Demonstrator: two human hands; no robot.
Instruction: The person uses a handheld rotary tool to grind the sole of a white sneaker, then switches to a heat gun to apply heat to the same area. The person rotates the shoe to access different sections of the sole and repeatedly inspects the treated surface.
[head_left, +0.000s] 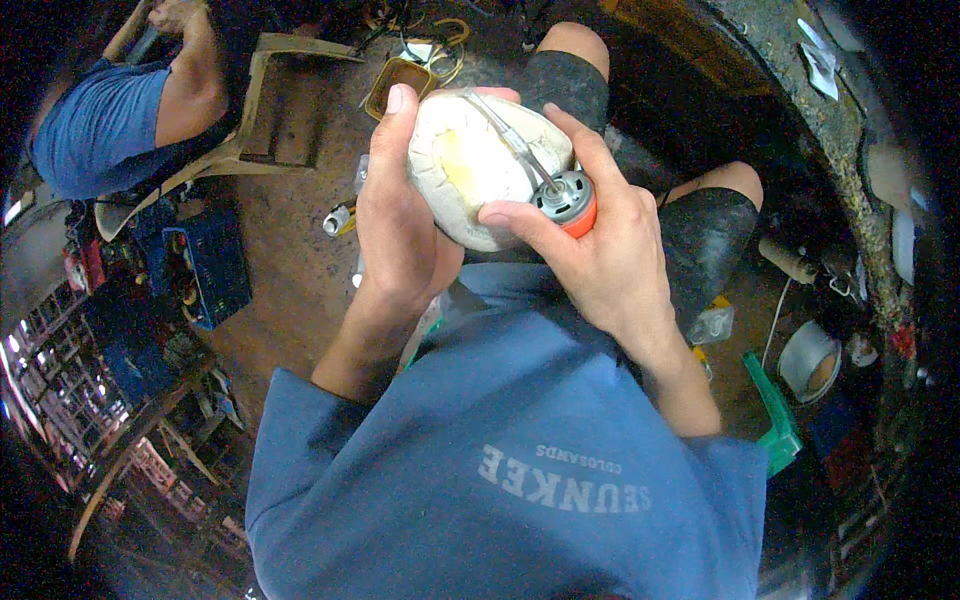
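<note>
Between my hands, above my lap, is a white rounded piece [437,190] with a creased edge and a yellowish patch on its bright face. My left hand [392,205] is closed round its left side, thumb up along the edge. In my right hand [615,245] is a round orange tool with a grey motor-like end [566,198], gripped between thumb and fingers. A thin metal shaft [515,142] runs from that grey end across the white piece's face. Its exact kind is unclear, and the fingers under the white piece are mostly hidden.
At upper left another person [110,125] in a blue shirt sits beside a wooden chair [255,120]. A blue crate [207,272] stands on the floor at left. A yellowish tray [398,85] lies beyond my hands. At right are a green plastic piece [772,415] and a white ring-shaped container [809,362].
</note>
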